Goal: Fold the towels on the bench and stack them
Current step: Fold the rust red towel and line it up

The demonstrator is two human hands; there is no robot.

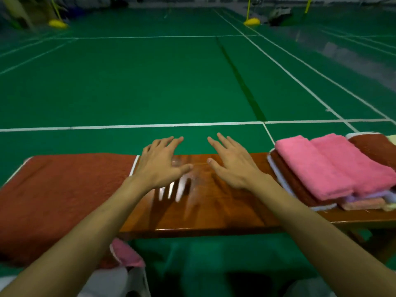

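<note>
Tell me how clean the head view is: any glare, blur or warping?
Head view: glare streaks on the bench below the left hand; hand shadows fall on the wood; far corners are smeared; court lines bow from wide-angle warp; the towel stack looks fairly sharp.

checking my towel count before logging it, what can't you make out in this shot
All in the head view:
1. Stack: lower layers covered by the pink towel; its right end is cut off by the frame edge, so no count.
2. Small pink cloth below the bench: mostly hidden by the left forearm.
3. Things by the far wall: blurred.
</note>
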